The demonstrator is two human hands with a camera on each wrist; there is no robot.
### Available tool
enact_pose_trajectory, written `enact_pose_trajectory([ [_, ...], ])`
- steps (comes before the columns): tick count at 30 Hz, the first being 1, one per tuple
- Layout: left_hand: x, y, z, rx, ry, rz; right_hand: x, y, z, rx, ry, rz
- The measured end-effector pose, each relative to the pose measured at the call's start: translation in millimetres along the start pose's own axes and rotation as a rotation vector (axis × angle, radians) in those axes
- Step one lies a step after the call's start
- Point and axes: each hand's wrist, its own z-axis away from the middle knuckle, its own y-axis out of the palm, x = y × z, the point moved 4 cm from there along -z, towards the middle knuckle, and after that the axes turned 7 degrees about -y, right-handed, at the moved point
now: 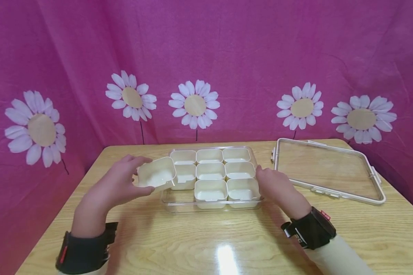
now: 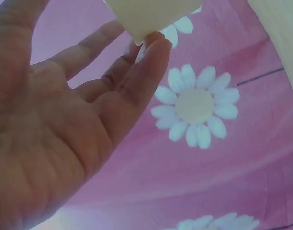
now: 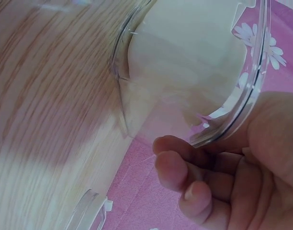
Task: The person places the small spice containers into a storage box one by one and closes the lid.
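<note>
My left hand pinches a small cream cup with rounded corners between thumb and fingers, tilted over the left side of a clear plastic box. In the left wrist view only a corner of that cup shows, at the fingertips. Rows of similar cream cups stand in the box, with a bare spot at its front left corner. At the box's right side, my right hand holds the wall. The right wrist view shows the thumb behind the clear rim and curled fingers below it.
A clear lid with a white frame and side clips lies on the wooden table to the right of the box. Behind the table hangs a magenta cloth with white daisies.
</note>
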Motion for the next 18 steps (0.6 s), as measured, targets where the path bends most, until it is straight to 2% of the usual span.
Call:
enact_pose_trajectory([
  [9, -15.7, 17.1, -7.4, 0.014, 0.086, 0.017, 0, 1, -1, 0.005, 0.001, 0.008],
  [14, -20.1, 26.7, -10.4, 0.050, 0.086, -0.005, 1, 2, -1, 0.009, 0.003, 0.025],
  [18, -22.6, 33.0, -11.5, 0.095, 0.054, -0.037, 1, 2, 0, -0.001, 0.000, 0.032],
])
